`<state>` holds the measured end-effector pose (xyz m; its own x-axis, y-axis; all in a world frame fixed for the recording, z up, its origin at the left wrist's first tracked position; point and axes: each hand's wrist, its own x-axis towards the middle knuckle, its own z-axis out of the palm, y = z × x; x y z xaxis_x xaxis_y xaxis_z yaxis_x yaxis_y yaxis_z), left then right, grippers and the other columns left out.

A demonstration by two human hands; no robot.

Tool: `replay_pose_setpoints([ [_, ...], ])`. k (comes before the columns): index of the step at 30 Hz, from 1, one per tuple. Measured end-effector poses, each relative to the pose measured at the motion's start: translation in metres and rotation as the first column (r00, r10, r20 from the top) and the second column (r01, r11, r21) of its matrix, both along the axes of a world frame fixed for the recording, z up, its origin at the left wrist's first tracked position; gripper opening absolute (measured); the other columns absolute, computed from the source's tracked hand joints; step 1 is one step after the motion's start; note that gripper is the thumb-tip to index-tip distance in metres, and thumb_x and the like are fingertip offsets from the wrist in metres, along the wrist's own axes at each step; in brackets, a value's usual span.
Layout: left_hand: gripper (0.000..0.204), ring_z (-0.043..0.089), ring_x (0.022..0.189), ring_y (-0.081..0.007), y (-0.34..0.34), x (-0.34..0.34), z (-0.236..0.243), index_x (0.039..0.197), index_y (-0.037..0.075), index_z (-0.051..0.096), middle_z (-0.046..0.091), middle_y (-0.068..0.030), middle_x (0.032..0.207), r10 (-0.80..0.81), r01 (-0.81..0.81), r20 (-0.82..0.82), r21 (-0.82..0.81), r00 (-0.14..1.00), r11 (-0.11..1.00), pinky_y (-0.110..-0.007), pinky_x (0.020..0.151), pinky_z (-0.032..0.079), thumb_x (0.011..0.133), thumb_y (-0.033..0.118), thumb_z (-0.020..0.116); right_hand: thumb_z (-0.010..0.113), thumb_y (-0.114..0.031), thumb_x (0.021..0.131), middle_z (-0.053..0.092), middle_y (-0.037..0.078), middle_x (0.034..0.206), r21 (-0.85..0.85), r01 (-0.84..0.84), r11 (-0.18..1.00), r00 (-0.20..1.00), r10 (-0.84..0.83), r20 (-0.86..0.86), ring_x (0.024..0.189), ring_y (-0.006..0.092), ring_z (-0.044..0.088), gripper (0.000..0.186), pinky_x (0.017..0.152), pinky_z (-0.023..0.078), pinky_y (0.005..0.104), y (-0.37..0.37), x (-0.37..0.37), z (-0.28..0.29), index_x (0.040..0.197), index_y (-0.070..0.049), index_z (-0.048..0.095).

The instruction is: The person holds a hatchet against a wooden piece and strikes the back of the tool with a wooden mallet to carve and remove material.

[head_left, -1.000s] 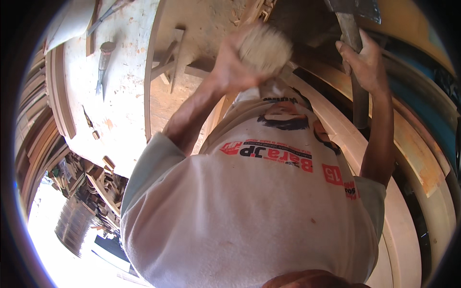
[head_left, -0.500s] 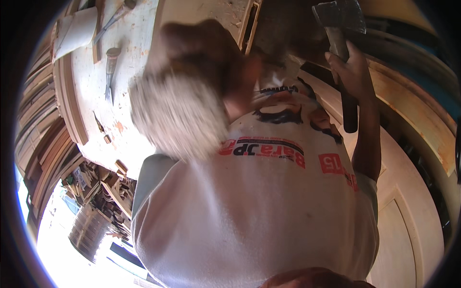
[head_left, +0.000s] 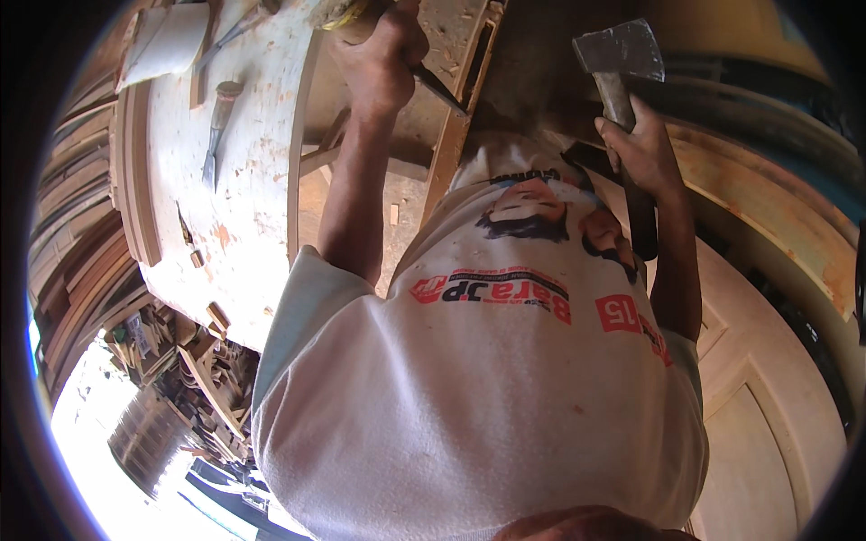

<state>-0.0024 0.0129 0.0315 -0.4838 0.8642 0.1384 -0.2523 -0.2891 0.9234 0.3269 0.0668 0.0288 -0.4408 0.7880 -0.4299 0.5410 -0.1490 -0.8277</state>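
My left hand is wrapped round the wooden handle of a chisel. The dark blade slants down to a narrow strip of wood, its tip at the edge of a long slot near the top of the view. In my right hand is a hatchet, gripped by its handle below the head. The hatchet head points up and away, and the handle's dark end hangs beside my shirt. It is held apart from the chisel.
A pale, stained worktop lies to the left, with another chisel on it. Stacked boards line the far left. Wood scraps are heaped at lower left. A panelled wooden door stands at lower right.
My left hand has moved up and away, off the front of my shirt, and the chisel's tip now shows at the slotted wood. My right hand and the hatchet have shifted slightly down and left.
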Motion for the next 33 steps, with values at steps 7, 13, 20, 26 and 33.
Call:
replay_pose_setpoints([
  [7, 0.016, 0.054, 0.049, -0.0116, -0.017, 0.03, 0.001, 0.077, 0.004, 0.059, 0.057, -0.0006, 0.062, 0.025, -0.029, -0.297, -0.008, 0.954, 1.0, -0.029, 0.045, 0.042, 0.088, 0.008, 0.07, 0.072, -0.028, 0.093, 0.061, 0.008, 0.065, 0.056, -0.059, 0.997, 0.995, 0.055, 0.08, 0.053, 0.0127, 0.058, 0.054, 0.052, 0.049, 0.0322, -0.006, 0.0, 0.01, 0.124, 0.013, 0.054],
  [13, 0.02, 0.066, 0.067, -0.01, -0.021, 0.051, 0.009, 0.095, 0.001, 0.074, 0.072, -0.003, 0.077, -0.056, 0.09, -0.492, 0.044, 0.869, 0.995, -0.027, 0.062, 0.056, 0.083, 0.015, 0.081, 0.073, -0.03, 0.092, 0.066, 0.013, 0.073, 0.289, -0.088, 0.953, 0.994, 0.066, 0.087, 0.058, 0.0159, 0.062, 0.075, 0.059, 0.053, 0.0329, -0.016, -0.005, 0.025, 0.139, 0.021, 0.043],
  [20, 0.014, 0.059, 0.057, -0.0112, -0.017, 0.037, 0.011, 0.077, 0.005, 0.067, 0.063, -0.0011, 0.066, -0.011, 0.013, -0.598, -0.001, 0.802, 1.0, -0.03, 0.055, 0.049, 0.084, 0.011, 0.077, 0.075, -0.028, 0.091, 0.071, 0.026, 0.093, 0.152, -0.089, 0.984, 0.994, 0.078, 0.081, 0.085, 0.0285, 0.07, 0.063, 0.083, 0.055, 0.0397, -0.022, -0.016, 0.075, 0.128, 0.018, 0.052],
  [26, 0.022, 0.055, 0.049, -0.0119, -0.02, 0.042, 0.036, 0.067, 0.007, 0.062, 0.057, -0.0007, 0.058, -0.072, 0.016, -0.449, -0.127, 0.89, 0.992, -0.031, 0.048, 0.043, 0.083, 0.012, 0.077, 0.075, -0.028, 0.091, 0.071, 0.025, 0.089, 0.358, -0.101, 0.928, 0.994, 0.082, 0.068, 0.081, 0.028, 0.069, 0.058, 0.081, 0.055, 0.0409, -0.027, -0.01, 0.053, 0.123, 0.016, 0.055],
  [33, 0.022, 0.054, 0.051, -0.0106, -0.024, 0.04, 0.037, 0.067, 0.008, 0.062, 0.056, 0.001, 0.058, -0.068, 0.015, -0.413, -0.129, 0.908, 0.992, -0.03, 0.049, 0.043, 0.084, 0.01, 0.076, 0.075, -0.031, 0.09, 0.068, 0.036, 0.112, 0.328, -0.122, 0.937, 0.986, 0.077, 0.146, 0.108, 0.0385, 0.07, 0.072, 0.097, 0.052, 0.0414, -0.036, -0.008, 0.053, 0.134, 0.02, 0.049],
])
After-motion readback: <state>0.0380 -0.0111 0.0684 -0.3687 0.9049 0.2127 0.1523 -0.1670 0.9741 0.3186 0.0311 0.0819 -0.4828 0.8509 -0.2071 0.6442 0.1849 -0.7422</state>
